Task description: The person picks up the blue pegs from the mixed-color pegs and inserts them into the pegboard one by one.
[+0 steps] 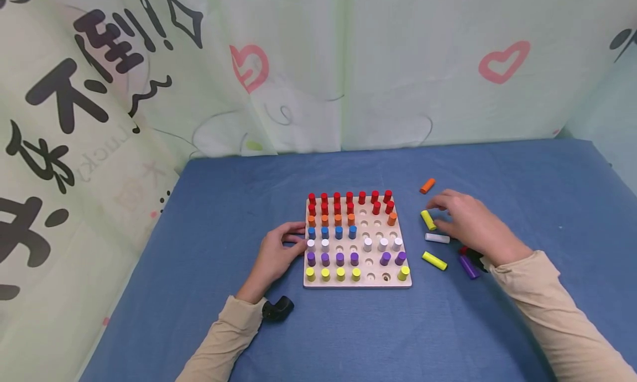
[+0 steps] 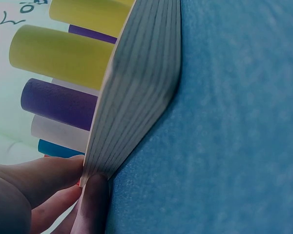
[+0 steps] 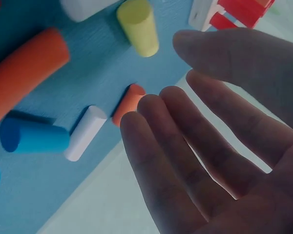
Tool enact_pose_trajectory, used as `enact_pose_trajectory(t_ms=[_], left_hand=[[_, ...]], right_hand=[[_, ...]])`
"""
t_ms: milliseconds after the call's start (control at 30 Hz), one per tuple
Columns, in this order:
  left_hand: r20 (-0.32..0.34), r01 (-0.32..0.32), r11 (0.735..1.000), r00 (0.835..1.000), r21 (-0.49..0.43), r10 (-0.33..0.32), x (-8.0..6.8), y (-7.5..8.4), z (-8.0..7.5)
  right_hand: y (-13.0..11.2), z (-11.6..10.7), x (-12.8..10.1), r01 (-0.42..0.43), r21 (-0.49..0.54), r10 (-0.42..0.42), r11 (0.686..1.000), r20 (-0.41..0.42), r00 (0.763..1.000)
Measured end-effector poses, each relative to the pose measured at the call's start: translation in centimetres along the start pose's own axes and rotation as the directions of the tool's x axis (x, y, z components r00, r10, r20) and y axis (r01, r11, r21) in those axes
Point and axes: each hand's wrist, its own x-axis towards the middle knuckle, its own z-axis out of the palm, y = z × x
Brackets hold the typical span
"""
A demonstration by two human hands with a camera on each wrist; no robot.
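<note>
A wooden pegboard (image 1: 330, 284) lies on the blue cloth, with rows of red, orange, blue, white, purple and yellow pegs standing in it. Several open holes show toward its right side. My left hand (image 1: 275, 255) holds the board's left edge, thumb and fingertips against the layered side in the left wrist view. Over the loose pegs to the right hovers my right hand (image 1: 465, 221), its fingers apart and lightly bent around nothing. Beneath its fingertips in the head view lies a yellow peg (image 1: 428, 220); the right wrist view shows that yellow peg (image 3: 139, 29) apart from the thumb.
Loose pegs lie right of the board: orange (image 1: 427, 186), white (image 1: 437, 238), yellow (image 1: 434, 261) and purple (image 1: 469, 267). The right wrist view also shows blue pegs (image 3: 36, 135). Black wrist cameras (image 1: 278, 309) sit at the cuffs. A printed curtain (image 1: 388, 94) hangs behind the table.
</note>
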Motion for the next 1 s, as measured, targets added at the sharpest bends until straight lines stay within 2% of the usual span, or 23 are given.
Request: enact_pose_trajectory(t_ms=[233, 700, 1000], left_hand=[[0.0, -0.009, 1.0, 1.0, 0.002, 0.009, 0.0, 0.0, 0.1], [-0.003, -0.009, 1.0, 1.0, -0.001, 0.009, -0.1, 0.0, -0.1], [-0.005, -0.007, 1.0, 1.0, -0.002, 0.007, -0.1, 0.1, 0.0]], right_hand=[[0.9, 0.0, -0.1, -0.035, -0.02, 0.035, 0.999, 0.035, 0.999], [3.0, 0.1, -0.3, -0.017, -0.031, 0.019, 0.999, 0.037, 0.999], [3.5, 0.2, -0.5, -0.097, -0.046, 0.099, 0.994, 0.06, 0.993]])
